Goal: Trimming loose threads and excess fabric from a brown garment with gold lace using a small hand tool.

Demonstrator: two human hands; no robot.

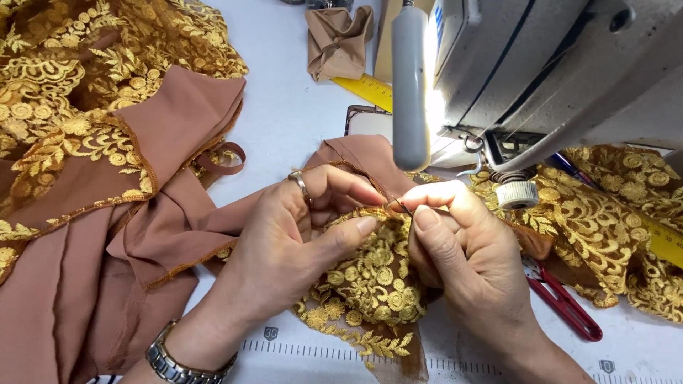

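Two hands meet over the gold-embroidered lace (373, 284), and from where I sit both are pinched down on its upper edge. My left hand (299, 242) holds the lace between thumb and forefinger, fingers curled narrow, a ring on one finger and a metal watch (178, 363) at the wrist. My right hand (462, 249) is closed in the same way, gripping the edge from the other side. A thin dark sliver (400, 205) shows between the fingertips; it may be a needle or pin, though I cannot tell for sure.

I judge the lace light, limp and open-meshed, backed by soft brown fabric (142, 235) that slides and folds easily. It would snag or tear if tugged, so the bound edge is the place to hold it, close to the working point, not the loose middle.

The lace lies directly under and between the hands, draping toward me over the white worktop (299, 107), with the sewing machine (541, 64) just beyond and red snips (565, 302) beside the right hand.
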